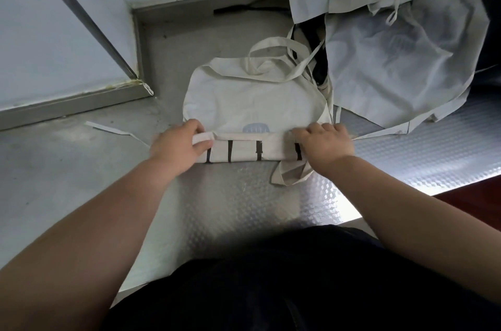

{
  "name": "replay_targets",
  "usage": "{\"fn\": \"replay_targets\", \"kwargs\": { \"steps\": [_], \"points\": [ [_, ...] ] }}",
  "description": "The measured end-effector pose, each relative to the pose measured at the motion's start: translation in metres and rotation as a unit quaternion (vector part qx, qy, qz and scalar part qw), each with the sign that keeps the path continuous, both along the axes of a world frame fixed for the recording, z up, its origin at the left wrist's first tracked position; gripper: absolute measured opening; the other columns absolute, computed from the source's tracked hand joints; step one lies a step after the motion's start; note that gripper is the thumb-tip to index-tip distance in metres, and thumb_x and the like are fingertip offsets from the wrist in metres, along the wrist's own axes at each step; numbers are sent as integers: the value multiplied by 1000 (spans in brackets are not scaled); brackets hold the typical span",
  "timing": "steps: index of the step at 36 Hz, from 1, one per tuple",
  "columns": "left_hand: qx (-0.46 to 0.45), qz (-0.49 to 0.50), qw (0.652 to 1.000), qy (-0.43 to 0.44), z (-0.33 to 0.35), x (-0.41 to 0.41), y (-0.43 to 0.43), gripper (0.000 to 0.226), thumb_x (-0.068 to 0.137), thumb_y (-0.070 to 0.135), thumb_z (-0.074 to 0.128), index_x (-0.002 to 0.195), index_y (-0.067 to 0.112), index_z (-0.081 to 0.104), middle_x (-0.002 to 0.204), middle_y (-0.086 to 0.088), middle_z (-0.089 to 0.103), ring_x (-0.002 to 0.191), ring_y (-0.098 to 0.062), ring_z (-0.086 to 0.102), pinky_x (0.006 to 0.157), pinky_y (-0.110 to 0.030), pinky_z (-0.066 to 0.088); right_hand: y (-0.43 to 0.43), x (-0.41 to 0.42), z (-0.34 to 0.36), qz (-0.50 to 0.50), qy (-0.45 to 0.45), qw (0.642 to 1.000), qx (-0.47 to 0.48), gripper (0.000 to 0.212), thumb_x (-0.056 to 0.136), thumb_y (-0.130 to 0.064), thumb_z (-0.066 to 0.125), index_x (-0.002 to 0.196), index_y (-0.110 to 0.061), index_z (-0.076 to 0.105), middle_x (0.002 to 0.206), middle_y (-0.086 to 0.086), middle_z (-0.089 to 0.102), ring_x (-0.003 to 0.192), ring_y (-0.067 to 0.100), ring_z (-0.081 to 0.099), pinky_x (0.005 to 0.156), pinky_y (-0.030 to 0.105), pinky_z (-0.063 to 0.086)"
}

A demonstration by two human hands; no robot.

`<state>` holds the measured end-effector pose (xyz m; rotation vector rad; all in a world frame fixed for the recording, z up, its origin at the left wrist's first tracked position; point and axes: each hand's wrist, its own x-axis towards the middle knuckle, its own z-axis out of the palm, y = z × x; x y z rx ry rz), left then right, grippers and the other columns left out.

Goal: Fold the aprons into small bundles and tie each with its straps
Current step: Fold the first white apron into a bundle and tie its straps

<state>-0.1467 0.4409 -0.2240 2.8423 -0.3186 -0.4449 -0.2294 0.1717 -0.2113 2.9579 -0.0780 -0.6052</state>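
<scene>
Both ends of half-rolled apron gripped: left hand, right hand, fingers curled round roll, mid-desk. Risk: strap dangling at 5 o'clock gets trapped; uneven rolling skews bundle.

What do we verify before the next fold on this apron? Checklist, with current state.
1. Left hand grips the rolled edge at its left end: ok.
2. Right hand grips its right end: ok.
3. Rolled edge straight across the apron: ok.
4. Side straps free for tying: left strap trails out on the table, ok; strap loop sticks out from beneath the right hand, cannot tell whether it is caught.
5. Neck loop lies bunched on the apron's far end, in the fold's path: not ok.
6. Pile of other aprons clear of this apron's right side: cannot tell.
</scene>
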Motion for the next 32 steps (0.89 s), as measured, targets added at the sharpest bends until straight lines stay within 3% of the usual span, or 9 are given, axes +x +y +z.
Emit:
{"fn": "replay_targets", "kwargs": {
  "steps": [2,5,8,11,16,18,23,30,32],
  "points": [
    [29,-59,993,-100,-4,-6,-6,40,85,29,65,124,24,56,122,-5,56,113,-31,49,90,-40,33,3,-2,-6,17,-9,1000,-3,43,94,-17,39,137,-23,37,133,5,45,124,28,41,107,37,25],
    [-40,-189,969,-156,-12,-17,-15,40,75,7,60,112,18,68,107,-6,66,95,-34,62,82,-43,45,1,-6,-12,16,-9,999,48,45,99,-32,32,142,-19,30,147,4,32,135,27,29,115,38,11],
    [-41,-194,979,-40,-15,-22,-15,54,85,50,39,124,21,62,124,-5,58,113,-31,56,100,-45,36,-2,-9,-12,5,45,994,95,76,90,-65,31,149,-19,19,155,2,16,142,23,16,118,38,1],
    [16,-217,976,-12,-13,-25,-14,91,67,81,30,141,29,39,143,4,36,133,-21,34,112,-35,14,-4,-7,-12,23,28,995,95,71,89,-62,40,144,-19,28,151,2,26,138,22,26,117,36,9],
    [-28,-177,983,-29,-4,-17,-14,53,78,44,68,127,28,55,127,7,49,121,-19,44,96,-31,27,-3,-1,-5,43,-4,992,118,44,92,-54,37,114,-21,54,125,0,55,115,25,52,102,37,33],
    [-42,-172,984,-16,0,-12,-12,42,80,42,59,119,27,62,120,6,55,114,-19,51,92,-30,32,-2,3,3,38,-4,991,128,41,94,-52,35,102,-18,56,111,2,62,102,28,57,91,38,41],
    [14,-214,976,-35,6,-12,-13,44,85,40,36,117,23,61,118,1,60,107,-24,56,88,-31,36,-2,6,9,59,58,991,109,44,93,-47,44,131,-25,46,126,0,54,112,27,53,95,39,43],
    [83,-215,956,-182,13,-26,0,33,80,28,30,81,10,58,56,-9,62,56,-29,61,70,-35,31,12,6,22,87,21,988,126,24,97,-31,36,107,-15,50,102,11,64,93,33,57,72,34,41],
    [105,-193,959,-179,22,-40,5,33,79,27,29,84,10,56,58,-8,62,55,-29,59,60,-35,30,19,3,25,70,55,983,161,17,94,-32,40,98,-17,47,103,11,63,93,32,56,68,31,37]
  ]
}}
